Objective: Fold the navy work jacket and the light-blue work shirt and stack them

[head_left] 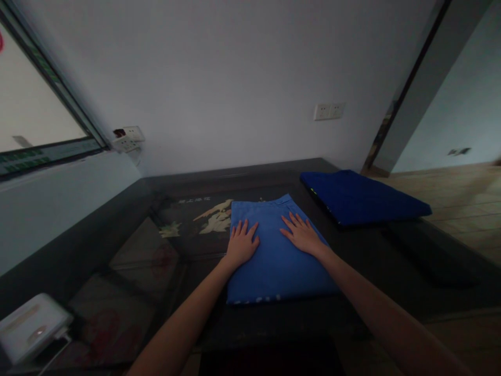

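Observation:
A folded piece of light blue cloth (279, 266), perhaps a garment, lies flat on the dark table (211, 324) in front of me. My left hand (242, 244) rests palm down on its left side, fingers spread. On the upper right part of the same cloth lies my right hand (303, 235), also flat with its fingers apart. Neither hand grips anything. Small white marks show along the cloth's near edge; I cannot make them out.
To the right sits a folded dark blue cloth (364, 198). A dark flat item (434, 256) lies nearer on that side. At the front left is a white box-like device (33, 326) with a cable. Behind the table rises a wall with sockets (329, 111).

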`<state>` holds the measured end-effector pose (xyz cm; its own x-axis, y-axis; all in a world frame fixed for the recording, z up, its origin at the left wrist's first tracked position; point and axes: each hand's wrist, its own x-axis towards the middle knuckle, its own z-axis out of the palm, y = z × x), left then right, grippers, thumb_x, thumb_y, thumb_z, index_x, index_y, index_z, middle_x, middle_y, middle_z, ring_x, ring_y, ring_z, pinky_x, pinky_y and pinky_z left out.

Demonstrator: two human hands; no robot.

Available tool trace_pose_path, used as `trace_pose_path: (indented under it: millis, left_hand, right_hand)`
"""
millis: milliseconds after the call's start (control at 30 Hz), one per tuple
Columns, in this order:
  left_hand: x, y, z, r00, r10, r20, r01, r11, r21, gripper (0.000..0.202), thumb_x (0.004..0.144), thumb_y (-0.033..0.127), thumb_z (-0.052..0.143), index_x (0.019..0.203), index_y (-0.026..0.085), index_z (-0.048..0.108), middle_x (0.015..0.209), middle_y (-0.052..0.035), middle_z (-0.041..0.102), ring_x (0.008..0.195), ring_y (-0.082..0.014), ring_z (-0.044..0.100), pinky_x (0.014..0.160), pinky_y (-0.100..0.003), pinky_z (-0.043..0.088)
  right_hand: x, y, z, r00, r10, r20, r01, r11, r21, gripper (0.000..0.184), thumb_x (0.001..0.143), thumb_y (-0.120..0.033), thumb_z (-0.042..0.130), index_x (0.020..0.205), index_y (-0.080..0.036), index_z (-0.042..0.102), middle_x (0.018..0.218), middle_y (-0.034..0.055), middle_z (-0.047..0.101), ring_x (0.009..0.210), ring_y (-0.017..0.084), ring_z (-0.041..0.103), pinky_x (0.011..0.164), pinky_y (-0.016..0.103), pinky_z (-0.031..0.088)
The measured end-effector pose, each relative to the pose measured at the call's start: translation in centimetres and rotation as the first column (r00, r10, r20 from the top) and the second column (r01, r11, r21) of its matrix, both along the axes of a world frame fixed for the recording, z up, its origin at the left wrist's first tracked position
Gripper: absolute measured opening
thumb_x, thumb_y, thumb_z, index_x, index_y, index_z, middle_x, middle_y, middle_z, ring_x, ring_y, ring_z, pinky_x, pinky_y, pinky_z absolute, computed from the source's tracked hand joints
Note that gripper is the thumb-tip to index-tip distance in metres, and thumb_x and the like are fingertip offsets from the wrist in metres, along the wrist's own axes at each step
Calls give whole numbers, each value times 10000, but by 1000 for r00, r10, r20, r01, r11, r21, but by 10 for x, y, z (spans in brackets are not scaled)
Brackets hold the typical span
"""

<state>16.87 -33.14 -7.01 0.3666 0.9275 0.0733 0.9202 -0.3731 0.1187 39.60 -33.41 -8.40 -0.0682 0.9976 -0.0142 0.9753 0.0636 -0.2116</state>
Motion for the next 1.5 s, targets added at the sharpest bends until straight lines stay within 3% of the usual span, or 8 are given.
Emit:
trace_pose_path:
  millis: [267,400,500,667,833,1100,1300,1500]
  left_hand:
    - [-8,15,-1,997,38,73,-36,999,-34,585,905,389,449,1437,165,352,1516,-164,303,1408,-312,244,1111,-489,256]
    - [-8,41,8,994,81,75,-83,996,26,602,890,394,479,1429,158,354,1527,-179,268,1422,-353,170,1097,-559,226]
    - [-3,64,13,995,90,46,-93,993,75,579,909,397,445,1420,135,365,1518,-191,282,1421,-344,179,1115,-550,183]
    - [6,87,0,993,117,17,-119,988,104,556,943,409,357,1445,171,336,1523,-163,289,1419,-312,206,1130,-508,170]
    - [5,92,-15,995,99,33,-103,987,124,554,959,442,282,1473,236,296,1554,-106,224,1435,-290,161,1143,-492,151]
    - [4,95,-19,994,108,24,-110,991,71,603,957,519,216,1490,237,248,1565,-104,187,1442,-285,122,1150,-498,121]
    - [5,97,-22,994,107,30,-110,988,111,600,953,512,230,1458,204,335,1502,-133,345,1414,-296,229,1142,-507,139]
    - [7,97,-22,992,122,44,-127,983,131,572,948,491,271,1429,204,385,1483,-138,378,1402,-299,254,1136,-529,123]
  right_hand:
    - [3,-6,13,996,52,-66,-45,993,109,649,911,-610,331,1479,-299,280,1584,54,95,1439,321,44,1115,571,176]
    - [1,8,36,990,96,-108,-71,974,216,681,918,-582,332,1481,-200,295,1571,112,146,1439,315,81,1115,553,201]
    - [-9,34,45,989,103,-106,-73,964,257,693,935,-543,301,1477,-111,289,1556,146,192,1437,294,130,1133,486,203]
    - [-21,72,21,997,-47,-58,55,986,158,696,952,-527,249,1477,-69,266,1547,179,205,1435,291,137,1135,469,177]
    - [-15,81,-6,998,-65,-5,65,989,131,701,948,-581,169,1471,-135,308,1553,154,206,1442,277,102,1136,491,107]
    - [-16,78,-4,997,-82,-6,82,990,111,693,945,-594,167,1485,-172,276,1567,121,179,1446,265,73,1137,506,35]
    - [-15,80,-7,996,-88,6,87,992,92,702,939,-600,185,1490,-171,259,1567,120,175,1445,271,79,1133,522,49]
    - [-16,82,-8,994,-110,16,108,988,110,662,947,-568,223,1472,-173,310,1554,122,225,1440,266,115,1135,513,61]
